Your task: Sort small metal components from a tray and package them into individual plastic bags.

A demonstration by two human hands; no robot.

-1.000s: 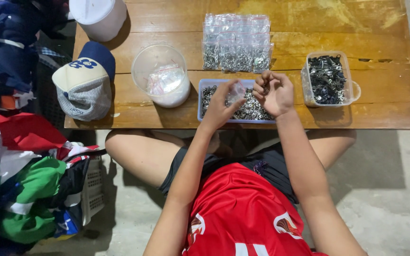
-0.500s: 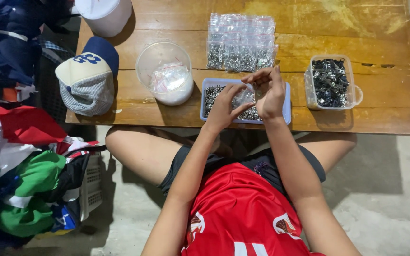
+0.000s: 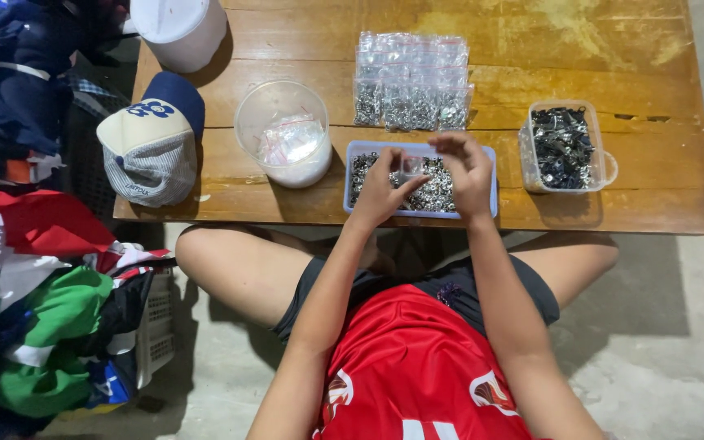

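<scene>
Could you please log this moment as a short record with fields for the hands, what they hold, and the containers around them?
surface: low wooden table
left hand: over the blue tray, pinching a small clear bag
right hand: fingers at the same bag, over the tray
tray contents: small silvery metal parts
behind tray: pile of filled clear bags
right of tray: clear tub of dark metal parts
left of tray: round clear tub holding empty bags
far left: cap, white bucket
</scene>
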